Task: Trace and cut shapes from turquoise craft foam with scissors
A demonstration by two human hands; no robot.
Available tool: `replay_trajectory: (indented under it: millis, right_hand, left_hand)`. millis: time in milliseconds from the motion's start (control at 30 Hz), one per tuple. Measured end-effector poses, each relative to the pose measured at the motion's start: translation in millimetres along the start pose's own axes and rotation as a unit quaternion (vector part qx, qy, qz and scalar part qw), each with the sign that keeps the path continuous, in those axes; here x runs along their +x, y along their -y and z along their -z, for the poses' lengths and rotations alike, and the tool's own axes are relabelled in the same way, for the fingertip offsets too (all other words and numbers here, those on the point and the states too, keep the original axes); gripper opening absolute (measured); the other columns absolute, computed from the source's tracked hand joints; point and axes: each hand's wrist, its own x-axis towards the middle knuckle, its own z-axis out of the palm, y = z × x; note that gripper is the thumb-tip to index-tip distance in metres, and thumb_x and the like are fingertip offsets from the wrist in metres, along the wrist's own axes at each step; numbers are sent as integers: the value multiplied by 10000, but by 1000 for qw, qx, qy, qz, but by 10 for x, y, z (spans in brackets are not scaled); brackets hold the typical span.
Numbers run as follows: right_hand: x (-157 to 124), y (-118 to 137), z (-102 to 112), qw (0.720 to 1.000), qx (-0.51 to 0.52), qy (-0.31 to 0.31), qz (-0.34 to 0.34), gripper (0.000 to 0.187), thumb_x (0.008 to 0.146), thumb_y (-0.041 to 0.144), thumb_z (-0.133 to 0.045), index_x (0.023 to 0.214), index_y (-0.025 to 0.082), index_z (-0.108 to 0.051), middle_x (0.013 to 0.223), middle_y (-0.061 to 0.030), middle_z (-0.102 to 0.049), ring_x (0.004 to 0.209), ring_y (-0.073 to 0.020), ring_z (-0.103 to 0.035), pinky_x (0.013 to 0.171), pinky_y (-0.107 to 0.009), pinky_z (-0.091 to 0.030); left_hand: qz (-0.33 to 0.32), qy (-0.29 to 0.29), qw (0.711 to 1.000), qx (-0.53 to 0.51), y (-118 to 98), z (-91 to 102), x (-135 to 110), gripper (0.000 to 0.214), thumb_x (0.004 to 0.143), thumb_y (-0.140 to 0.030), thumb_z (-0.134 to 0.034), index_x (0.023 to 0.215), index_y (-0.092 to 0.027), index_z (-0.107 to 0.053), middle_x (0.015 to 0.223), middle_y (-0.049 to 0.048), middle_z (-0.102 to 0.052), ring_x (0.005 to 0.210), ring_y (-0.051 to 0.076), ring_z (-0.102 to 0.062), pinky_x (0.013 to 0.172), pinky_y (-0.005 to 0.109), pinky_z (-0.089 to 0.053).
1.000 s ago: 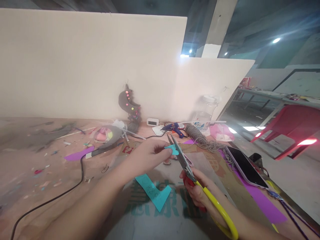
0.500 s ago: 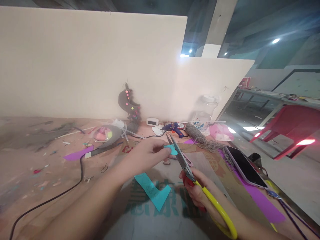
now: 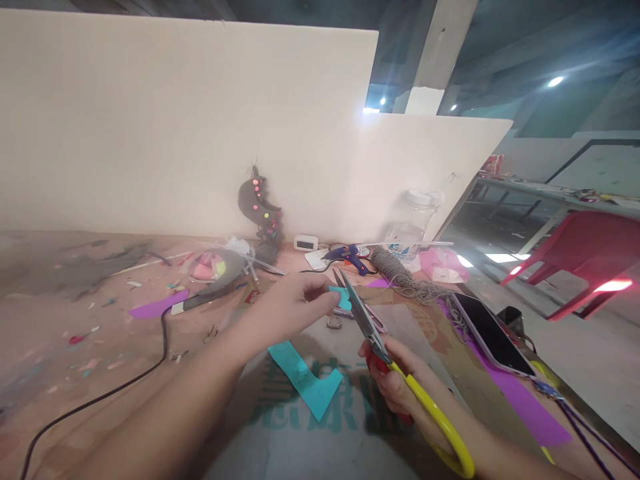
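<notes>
My left hand (image 3: pixel 295 303) pinches a small teal piece (image 3: pixel 343 297) between thumb and fingers, held above the table. My right hand (image 3: pixel 395 380) grips yellow-and-red-handled scissors (image 3: pixel 373 333); their slightly parted blades reach up to the teal piece and touch its right edge. Below both hands a larger teal sheet offcut (image 3: pixel 303 379) lies flat on grey cardboard (image 3: pixel 320 433) printed with green characters.
A black phone (image 3: pixel 493 333) lies on a purple sheet (image 3: pixel 525 400) at right. At the back stand a blue glue gun (image 3: pixel 347 255), grey twine (image 3: pixel 400 273), a clear jar (image 3: pixel 413 223), a dark felt figure (image 3: pixel 260 210) and a white partition (image 3: pixel 175 127). A black cable (image 3: pixel 125 383) crosses the left.
My left hand and the teal piece have shifted slightly up and left against the blades. The scissors and my right hand have barely moved.
</notes>
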Motion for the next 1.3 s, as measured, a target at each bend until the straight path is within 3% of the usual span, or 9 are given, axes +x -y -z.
replay_trajectory:
  millis: [167,400,800,1000,1300]
  right_hand:
    - [-16,-21,0,1000,-3,7,8,685,821,818,-531,1124,204,-551,732,38,-386,538,-73,-246,439,-214,-219]
    - [-33,-65,18,996,13,73,40,616,897,769,-466,1219,244,-487,792,40,-344,617,-94,-256,509,-223,-247]
    - [-33,-77,25,997,5,59,54,595,905,758,-465,1189,237,-509,788,36,-359,585,-81,-268,494,-217,-268]
    - [-46,-68,29,998,-5,50,49,599,906,756,-468,1193,233,-513,783,35,-371,591,-84,-278,493,-211,-272]
    - [-17,3,-18,998,1,35,56,597,878,766,-511,1101,213,-530,768,34,-383,567,-75,-279,464,-205,-252]
  left_hand:
    - [0,-15,1000,-12,25,-22,16,242,913,-349,-515,822,-197,-681,781,-9,-664,766,176,-599,680,268,-430]
    - [-21,4,998,-65,-13,-75,7,209,892,-284,-509,822,-198,-685,784,-18,-648,774,165,-605,690,256,-450]
    - [-25,-9,999,-45,-85,-78,-15,180,860,-282,-527,769,-196,-656,743,-20,-617,714,157,-580,653,255,-446]
    - [-13,11,998,-67,-91,-90,-24,175,875,-265,-506,798,-196,-647,739,-38,-566,708,136,-551,657,246,-420]
    - [3,26,996,-81,-91,-68,-16,175,876,-261,-511,803,-205,-659,774,-35,-647,767,149,-600,679,247,-418]
